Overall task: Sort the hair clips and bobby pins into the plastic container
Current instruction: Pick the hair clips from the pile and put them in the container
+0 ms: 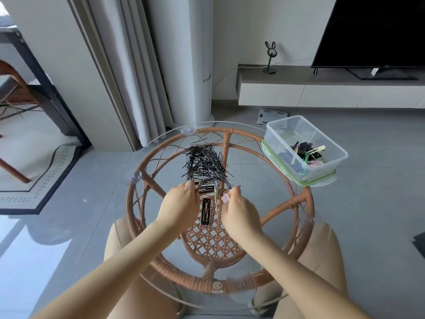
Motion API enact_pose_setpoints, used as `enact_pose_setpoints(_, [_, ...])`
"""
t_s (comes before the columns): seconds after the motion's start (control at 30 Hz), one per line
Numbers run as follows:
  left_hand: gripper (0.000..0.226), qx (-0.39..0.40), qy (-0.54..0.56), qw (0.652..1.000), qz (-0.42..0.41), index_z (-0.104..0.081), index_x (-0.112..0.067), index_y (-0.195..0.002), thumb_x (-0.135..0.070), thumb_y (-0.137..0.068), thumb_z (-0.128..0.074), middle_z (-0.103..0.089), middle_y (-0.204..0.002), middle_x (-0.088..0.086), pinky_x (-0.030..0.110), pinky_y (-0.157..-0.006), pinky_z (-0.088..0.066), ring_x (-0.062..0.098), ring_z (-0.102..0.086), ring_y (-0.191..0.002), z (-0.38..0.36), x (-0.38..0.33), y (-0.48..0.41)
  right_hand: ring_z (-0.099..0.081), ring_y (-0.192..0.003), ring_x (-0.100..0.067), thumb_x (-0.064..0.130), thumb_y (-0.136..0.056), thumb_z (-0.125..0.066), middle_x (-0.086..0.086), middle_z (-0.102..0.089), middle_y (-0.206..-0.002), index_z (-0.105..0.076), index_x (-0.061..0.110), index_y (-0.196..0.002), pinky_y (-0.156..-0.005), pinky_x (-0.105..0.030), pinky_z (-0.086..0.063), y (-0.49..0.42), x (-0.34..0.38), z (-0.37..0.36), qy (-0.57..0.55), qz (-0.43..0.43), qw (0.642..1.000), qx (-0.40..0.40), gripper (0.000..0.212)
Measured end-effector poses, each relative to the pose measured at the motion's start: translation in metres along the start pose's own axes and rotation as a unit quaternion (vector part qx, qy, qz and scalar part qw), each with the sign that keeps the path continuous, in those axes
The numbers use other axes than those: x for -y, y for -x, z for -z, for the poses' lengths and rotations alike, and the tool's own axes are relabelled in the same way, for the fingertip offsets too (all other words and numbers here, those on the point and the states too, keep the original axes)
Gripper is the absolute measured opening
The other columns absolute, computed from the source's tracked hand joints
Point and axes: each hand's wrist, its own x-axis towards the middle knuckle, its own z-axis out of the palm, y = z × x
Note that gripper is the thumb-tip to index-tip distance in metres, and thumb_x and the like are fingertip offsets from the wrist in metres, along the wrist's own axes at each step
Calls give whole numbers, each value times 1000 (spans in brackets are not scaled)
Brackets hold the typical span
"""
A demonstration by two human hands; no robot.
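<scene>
While right hand (239, 210) pinches one pink clip (225, 198), left hand (181, 203) pinches one grey clip (199, 184).

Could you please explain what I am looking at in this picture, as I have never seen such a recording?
There is no machine here: a person wears one camera on the head, looking forward and down, so you see their own two bare arms. They sit at a round glass table on a rattan frame. On it lies a pile of black bobby pins, and nearer a flat black hair clip. At the far right a clear plastic container stands on a green lid, with several clips already inside. The right hand has a pink clip in its grip. The fingers of the left hand curl at the pile's edge; whether they hold anything is hard to tell.
</scene>
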Motion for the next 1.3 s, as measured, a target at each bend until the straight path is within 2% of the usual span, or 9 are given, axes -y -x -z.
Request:
enact_pose_setpoints(0.1, [23,48,41,996,63,-38,-9,-79,-21,-97,-32,-42,-59,0,29,-47,-33,18,-40,-52,-6,-6,10,-62,-74,-24,23,-98,-39,-9,-68,-97,-44,2,-111,-41,-21,-24,-5,9,-18,61,-11,998,13,25])
enact_pose_setpoints(0.27, [28,85,18,994,74,-39,-9,-83,-33,-93,-49,-59,-79,8,31,-58,-40,23,-47,-66,-16,-19,13,-63,-81,-24,6,-95,-44,-9,-69,-95,-57,4,-100,-53,-24,-35,-4,1,-19,120,-14,992,34,14])
enact_pose_setpoints(0.37, [33,104,-2,992,73,-38,-10,-74,-34,-87,-57,-44,-63,-1,29,-56,-37,21,-46,-63,-19,-26,9,-58,-76,-24,10,-96,-43,-9,-67,-90,-58,7,-94,-59,-28,-36,0,-14,-4,105,-15,994,34,16])
enact_pose_setpoints(0.57, [47,187,1,979,81,-35,-10,-50,-26,-85,-60,-37,-50,-2,18,-39,-26,12,-34,-42,-11,-22,-6,-42,-55,-11,25,-95,-46,5,-45,-63,-39,19,-65,-45,-21,-26,9,-52,25,14,-4,998,68,32])
enact_pose_setpoints(0.7, [31,272,124,947,118,-69,-3,-71,-31,-82,-67,-66,-61,3,20,-56,-49,7,-57,-45,0,-8,-13,-39,-53,-5,24,-93,-50,9,-42,-59,-36,27,-59,-46,-19,-26,10,-67,42,-42,-15,996,82,37])
enact_pose_setpoints(0.83, [20,272,245,919,150,-70,-4,-75,-24,-78,-72,-67,-67,8,27,-70,-54,4,-61,-43,27,-11,-20,-38,-51,-6,22,-92,-51,8,-40,-54,-36,27,-58,-47,-20,-23,6,-78,66,-52,-8,997,59,38])
enact_pose_setpoints(1.07, [20,283,272,919,47,-70,-6,-84,-26,-80,-70,-68,-62,-1,12,-55,-54,4,-62,-46,54,-99,-77,-36,-48,-22,21,-82,-55,-4,-41,-48,-43,15,-52,-52,-29,-26,-49,-125,131,-179,-110,973,-95,33])
enact_pose_setpoints(1.17, [26,301,247,921,12,-67,3,-86,-22,-82,-69,-70,-59,3,18,-59,-57,7,-63,-46,38,-158,-122,-40,-54,-26,13,-81,-55,-14,-43,-54,-45,6,-54,-51,-30,-27,-85,-138,153,-70,-152,979,-114,29])
enact_pose_setpoints(1.3, [28,283,250,926,19,-49,-8,-63,-14,-83,-67,-55,-37,-1,14,-39,-47,6,-52,-26,11,-221,-172,-44,-39,-25,20,-81,-55,-2,-42,-29,-44,6,-50,-50,-27,-38,-122,-148,162,1,-223,972,-68,36])
